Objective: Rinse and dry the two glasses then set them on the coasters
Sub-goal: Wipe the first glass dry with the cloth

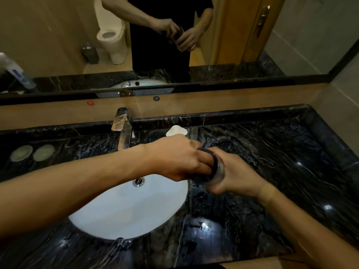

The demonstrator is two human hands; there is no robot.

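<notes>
A glass [217, 169] is held above the counter [272, 152], right of the sink [126, 210], gripped by the right hand [239, 177]; left hand [174, 162] fingers are pushed inside. Wet, rigid and breakable, it is best clasped round the wall.

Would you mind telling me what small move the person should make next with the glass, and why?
Probably finish wiping, then carry the glass left to a coaster. The right hand grips it on its side while the left hand pushes a dark cloth inside; both coasters sit bare.
</notes>
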